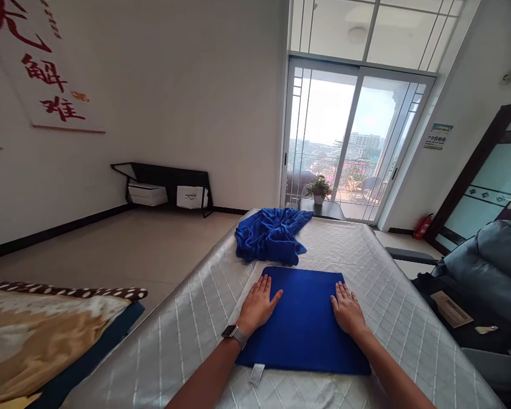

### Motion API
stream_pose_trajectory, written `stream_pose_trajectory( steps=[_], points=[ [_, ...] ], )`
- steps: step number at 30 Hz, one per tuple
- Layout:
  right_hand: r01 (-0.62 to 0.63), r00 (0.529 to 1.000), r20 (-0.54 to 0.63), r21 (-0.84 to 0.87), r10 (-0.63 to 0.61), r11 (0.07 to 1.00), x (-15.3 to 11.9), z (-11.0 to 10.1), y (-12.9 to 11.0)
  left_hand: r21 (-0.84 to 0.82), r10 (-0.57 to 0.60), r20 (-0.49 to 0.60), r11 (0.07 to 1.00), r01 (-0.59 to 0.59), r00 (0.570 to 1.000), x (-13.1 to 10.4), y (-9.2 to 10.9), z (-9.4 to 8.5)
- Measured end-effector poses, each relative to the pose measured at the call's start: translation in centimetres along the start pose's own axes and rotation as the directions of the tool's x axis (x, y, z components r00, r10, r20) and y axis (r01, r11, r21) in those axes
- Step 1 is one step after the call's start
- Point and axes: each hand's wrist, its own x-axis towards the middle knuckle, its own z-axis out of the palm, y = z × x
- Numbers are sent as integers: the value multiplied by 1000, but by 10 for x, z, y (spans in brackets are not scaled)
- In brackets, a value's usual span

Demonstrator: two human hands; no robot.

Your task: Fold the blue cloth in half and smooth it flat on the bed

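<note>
A blue cloth lies flat and smooth in front of me, roughly rectangular, with a white tag sticking out at its near left edge. My left hand rests palm down on its left edge, fingers stretched out and thumb apart; a watch is on that wrist. On the right edge of the cloth my right hand also lies flat, fingers extended. Just beyond, a crumpled blue cloth sits in a loose heap, touched by neither hand.
Both cloths lie on a table with a silvery quilted cover. A patterned blanket is at the left, a dark armchair at the right. A potted plant stands beyond the table, before glass sliding doors. A low black shelf is by the wall.
</note>
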Motion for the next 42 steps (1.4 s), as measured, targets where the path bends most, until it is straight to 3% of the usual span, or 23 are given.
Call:
stream_pose_trajectory(
  steps=[5,12,18,21,25,28,31,34,36,38,42],
  points=[
    [32,999,4,-15,-32,999,-17,-7,1,-2,-2,-8,1000,2,1000,0,-1,2],
    [13,998,59,30,-14,999,-50,3,2,40,20,-11,999,-20,1000,2,-2,8],
    [3,999,47,87,-7,996,-55,1,2,59,42,-15,997,-41,999,3,-5,14],
    [1,999,37,101,-5,995,-55,-1,3,82,21,-4,996,-21,1000,6,-3,8],
    [4,1000,28,119,-7,993,-56,-1,5,76,48,-46,996,-45,998,2,29,-9],
    [13,1000,18,119,-15,993,-57,0,7,-13,228,9,974,-228,974,-11,81,-17],
    [19,1000,12,96,-21,995,-57,1,9,-118,408,74,910,-398,910,-23,139,-14],
    [44,999,6,64,-45,997,-57,4,11,-163,452,73,885,-437,889,-27,178,-6],
    [56,998,1,52,-56,997,-57,5,12,-169,438,81,891,-421,895,-25,186,-2],
    [56,998,-1,51,-56,997,-57,6,12,-163,426,83,898,-409,901,-24,181,-2],
    [46,999,-9,77,-45,996,-56,6,11,-110,370,121,927,-358,921,-31,139,-14]
  ],
)
